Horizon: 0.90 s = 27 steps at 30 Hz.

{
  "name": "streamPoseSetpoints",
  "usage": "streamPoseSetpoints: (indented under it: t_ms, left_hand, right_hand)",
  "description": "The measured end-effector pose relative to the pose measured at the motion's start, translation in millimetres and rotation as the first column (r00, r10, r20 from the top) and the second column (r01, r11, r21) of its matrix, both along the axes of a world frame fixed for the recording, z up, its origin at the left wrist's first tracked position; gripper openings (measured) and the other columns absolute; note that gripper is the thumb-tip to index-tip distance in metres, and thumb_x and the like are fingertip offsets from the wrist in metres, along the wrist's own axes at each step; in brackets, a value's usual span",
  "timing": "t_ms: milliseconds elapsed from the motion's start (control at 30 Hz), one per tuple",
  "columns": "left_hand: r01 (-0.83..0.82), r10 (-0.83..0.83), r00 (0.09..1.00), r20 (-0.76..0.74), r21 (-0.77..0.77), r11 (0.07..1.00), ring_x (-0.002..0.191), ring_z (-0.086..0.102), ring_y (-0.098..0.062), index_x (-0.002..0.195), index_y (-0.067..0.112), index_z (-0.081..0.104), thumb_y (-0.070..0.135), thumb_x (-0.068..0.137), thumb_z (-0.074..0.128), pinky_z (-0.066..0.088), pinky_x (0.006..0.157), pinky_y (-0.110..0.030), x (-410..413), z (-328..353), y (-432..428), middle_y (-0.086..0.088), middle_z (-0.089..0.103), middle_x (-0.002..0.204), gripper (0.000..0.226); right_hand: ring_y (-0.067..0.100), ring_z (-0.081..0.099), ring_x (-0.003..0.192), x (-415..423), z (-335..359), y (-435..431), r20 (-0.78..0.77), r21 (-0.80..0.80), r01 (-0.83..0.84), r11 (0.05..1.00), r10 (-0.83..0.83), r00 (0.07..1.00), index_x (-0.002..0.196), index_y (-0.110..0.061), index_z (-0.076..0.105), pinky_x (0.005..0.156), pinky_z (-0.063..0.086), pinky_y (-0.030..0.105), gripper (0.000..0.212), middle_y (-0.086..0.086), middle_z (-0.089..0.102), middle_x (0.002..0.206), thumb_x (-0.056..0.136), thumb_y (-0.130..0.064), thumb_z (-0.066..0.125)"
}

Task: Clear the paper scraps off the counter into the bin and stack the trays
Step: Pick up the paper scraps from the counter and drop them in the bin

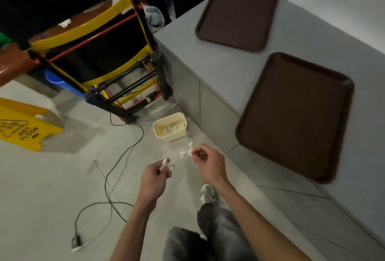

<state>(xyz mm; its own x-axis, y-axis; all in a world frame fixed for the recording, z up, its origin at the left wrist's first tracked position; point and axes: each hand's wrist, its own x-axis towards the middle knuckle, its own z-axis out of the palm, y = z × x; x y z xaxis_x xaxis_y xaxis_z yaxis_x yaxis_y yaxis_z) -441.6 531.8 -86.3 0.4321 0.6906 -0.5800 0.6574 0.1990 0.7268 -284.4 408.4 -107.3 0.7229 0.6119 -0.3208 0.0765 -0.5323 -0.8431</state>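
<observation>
White paper scrap pinched in right hand; left hand curled around another scrap. Both forearms extended over grey floor, near cream bin holding paper. Right: grey counter, two brown trays lying apart, unstacked. Far left: yellow wet-floor sign.

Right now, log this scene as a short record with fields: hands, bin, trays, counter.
left hand: closed on a white paper scrap
right hand: fingers pinching a crumpled paper scrap
bin: cream, on the floor by the cabinet, scraps inside
trays: two brown, far tray and near tray, side by side, not stacked
counter: grey, no scraps visible
</observation>
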Motion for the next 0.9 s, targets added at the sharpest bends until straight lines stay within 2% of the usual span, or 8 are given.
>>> streamPoseSetpoints:
  t_ms: [67, 167, 333, 500, 600, 700, 800, 900]
  left_hand:
    - [-0.042, 0.042, 0.999, -0.035, -0.02, 0.999, 0.085, 0.074, -0.022, 0.096, 0.02, 0.079, 0.028, 0.099, 0.067, 0.053, 0.076, -0.035, 8.3, -24.1, 42.9, 0.008, 0.078, 0.087, 0.015]
    - [-0.08, 0.078, 0.996, -0.048, -0.04, 0.996, 0.087, 0.075, -0.019, 0.092, 0.02, 0.078, 0.051, 0.1, 0.062, 0.055, 0.08, -0.037, 27.3, -66.6, 101.3, 0.001, 0.079, 0.089, 0.036]
    - [-0.011, 0.017, 0.992, -0.123, 0.053, 0.999, 0.081, 0.075, -0.011, 0.098, 0.017, 0.078, 0.033, 0.107, 0.056, 0.054, 0.072, -0.031, 58.3, -171.9, 193.9, 0.009, 0.077, 0.08, 0.029]
    - [0.151, -0.13, 0.97, -0.205, 0.09, 0.984, 0.067, 0.073, 0.002, 0.117, 0.018, 0.078, 0.019, 0.099, 0.067, 0.054, 0.071, -0.012, 81.3, -284.3, 274.9, 0.005, 0.079, 0.073, 0.021]
    - [0.251, -0.216, 0.942, -0.256, 0.116, 0.961, 0.059, 0.072, -0.002, 0.101, 0.019, 0.074, 0.021, 0.092, 0.076, 0.054, 0.062, -0.016, 100.0, -346.2, 308.1, 0.002, 0.076, 0.067, 0.009]
    - [0.34, -0.278, 0.906, -0.318, 0.158, 0.927, 0.074, 0.075, -0.02, 0.092, 0.019, 0.073, 0.019, 0.087, 0.075, 0.058, 0.068, -0.025, 123.0, -403.1, 332.7, -0.005, 0.077, 0.075, 0.006]
    - [0.432, -0.356, 0.863, -0.359, 0.16, 0.887, 0.092, 0.071, -0.033, 0.104, 0.013, 0.075, 0.013, 0.091, 0.066, 0.059, 0.08, -0.036, 144.4, -451.5, 344.0, -0.014, 0.077, 0.098, 0.016]
    - [0.597, -0.518, 0.753, -0.405, 0.09, 0.797, 0.118, 0.066, -0.034, 0.13, 0.009, 0.067, 0.009, 0.095, 0.06, 0.051, 0.087, -0.028, 156.6, -484.6, 347.7, -0.014, 0.07, 0.13, 0.036]
  right_hand:
    - [-0.006, 0.07, 0.088, 5.5, -28.8, 43.4, -0.022, -0.06, -0.015, 0.998, 0.014, 1.0, 0.093, -0.029, 0.078, 0.077, 0.049, 0.003, 0.011, -0.019, 0.076, 0.089, 0.094, -0.018, 0.078]
    - [-0.007, 0.069, 0.085, 14.6, -78.9, 102.1, -0.033, -0.137, -0.029, 0.99, 0.025, 0.999, 0.094, -0.028, 0.08, 0.076, 0.047, 0.001, 0.014, -0.018, 0.076, 0.088, 0.094, -0.014, 0.076]
    - [-0.002, 0.071, 0.09, 32.7, -178.5, 185.5, -0.027, -0.223, -0.022, 0.974, 0.017, 0.999, 0.101, -0.028, 0.08, 0.085, 0.051, 0.006, 0.018, -0.015, 0.079, 0.095, 0.096, -0.012, 0.072]
    - [0.007, 0.071, 0.1, 53.8, -281.8, 257.5, -0.044, -0.341, 0.022, 0.94, -0.039, 0.998, 0.114, -0.028, 0.079, 0.082, 0.031, -0.012, 0.027, -0.005, 0.08, 0.107, 0.101, -0.012, 0.063]
    - [0.02, 0.069, 0.115, 63.6, -338.2, 297.3, -0.042, -0.389, -0.001, 0.921, -0.016, 0.999, 0.125, -0.027, 0.075, 0.102, 0.048, 0.013, 0.034, 0.005, 0.076, 0.12, 0.101, -0.011, 0.057]
    - [0.027, 0.067, 0.12, 72.2, -389.0, 332.0, -0.037, -0.449, -0.065, 0.891, 0.054, 0.998, 0.134, -0.027, 0.071, 0.106, 0.052, 0.03, 0.039, 0.009, 0.072, 0.13, 0.1, -0.011, 0.059]
    - [0.03, 0.065, 0.125, 83.0, -433.6, 356.0, -0.049, -0.532, -0.161, 0.831, 0.159, 0.986, 0.142, -0.024, 0.065, 0.107, 0.054, 0.036, 0.047, 0.01, 0.069, 0.136, 0.096, -0.01, 0.063]
    - [0.035, 0.061, 0.129, 89.4, -469.1, 366.1, -0.082, -0.633, -0.268, 0.726, 0.282, 0.956, 0.147, -0.023, 0.057, 0.106, 0.056, 0.044, 0.052, 0.014, 0.065, 0.139, 0.096, -0.014, 0.058]
